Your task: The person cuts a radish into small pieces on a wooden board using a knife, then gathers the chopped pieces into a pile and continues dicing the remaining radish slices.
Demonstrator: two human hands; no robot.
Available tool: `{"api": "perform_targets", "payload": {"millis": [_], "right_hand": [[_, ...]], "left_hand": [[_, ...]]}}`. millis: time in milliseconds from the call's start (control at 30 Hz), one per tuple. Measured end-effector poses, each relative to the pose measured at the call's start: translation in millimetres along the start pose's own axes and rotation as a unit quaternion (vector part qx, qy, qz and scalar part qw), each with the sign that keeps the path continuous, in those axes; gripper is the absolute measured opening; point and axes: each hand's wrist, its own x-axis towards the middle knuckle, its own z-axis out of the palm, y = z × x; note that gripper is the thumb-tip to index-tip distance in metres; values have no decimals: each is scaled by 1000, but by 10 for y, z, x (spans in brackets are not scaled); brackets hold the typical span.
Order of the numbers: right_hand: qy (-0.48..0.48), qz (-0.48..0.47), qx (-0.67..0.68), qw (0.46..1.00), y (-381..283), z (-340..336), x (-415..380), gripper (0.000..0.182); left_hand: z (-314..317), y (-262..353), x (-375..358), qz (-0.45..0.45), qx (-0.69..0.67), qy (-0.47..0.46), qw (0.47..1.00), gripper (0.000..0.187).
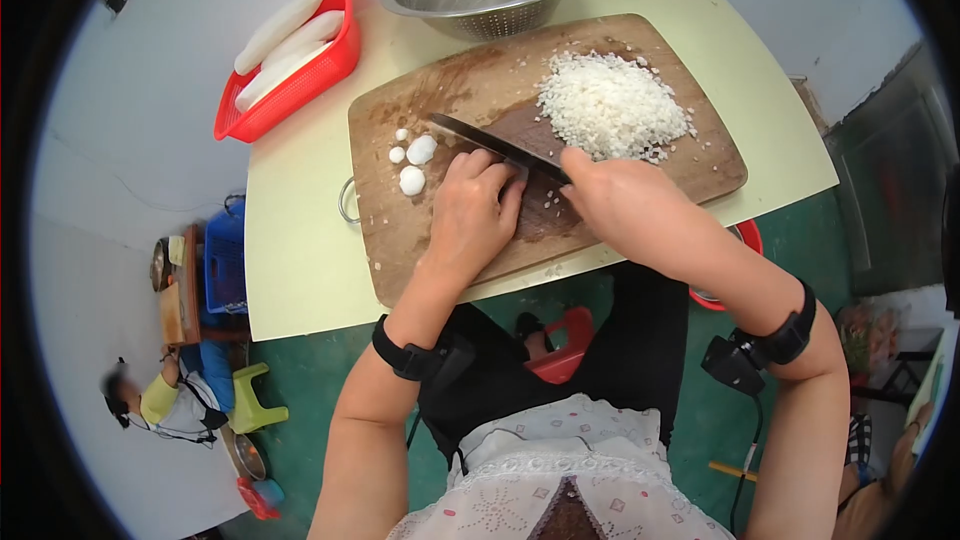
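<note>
Pale-yellow table (pixel 300 240), brown chopping board (pixel 425 90) (darker in patches), white bits (pixel 612 105), dark knife (pixel 495 144), red basket (pixel 300 95), green floor (pixel 330 370).

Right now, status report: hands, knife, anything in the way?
Right hand gripping knife. Left hand over cutting board, anything beneath hidden. Potentially in the way: left hand, close beside blade; chopped white pile, just beyond right hand.

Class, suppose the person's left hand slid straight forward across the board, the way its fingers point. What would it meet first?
Most likely the knife gripped by the right hand: its blade crosses just ahead of the left hand, though whether they touch is unclear.
</note>
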Motion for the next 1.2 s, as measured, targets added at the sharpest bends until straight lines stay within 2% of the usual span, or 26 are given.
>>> {"api": "perform_targets", "payload": {"millis": [300, 400, 600, 700, 800, 900, 1033, 1200], "right_hand": [[20, 27, 63, 997, -15, -118, -85, 20], [-13, 23, 11, 1000, -64, -162, -113, 17], [-21, -2, 17, 1000, -72, -183, -149, 13], [-32, -1, 4, 999, -79, -176, -138, 9], [2, -14, 27, 1000, -75, -92, -74, 20], [20, -16, 37, 999, -53, 6, 22, 21], [16, 38, 122, 992, 121, -3, 75, 22], [5, 29, 68, 997, 18, -74, -55, 22]], "left_hand": [[30, -31, -22, -3, -3, 11, 1000, 12], [3, -8, -9, -12, 9, -9, 1000, 11], [36, -4, -13, 12, 9, 21, 1000, 7], [25, -11, -19, -1, 16, 4, 1000, 10], [29, -15, -17, -4, 16, 6, 1000, 10], [14, -4, -25, -10, 20, 1, 1000, 10], [13, -37, -63, -3, -23, 28, 999, 9], [34, -36, -68, -7, -9, 28, 1000, 10]]}}
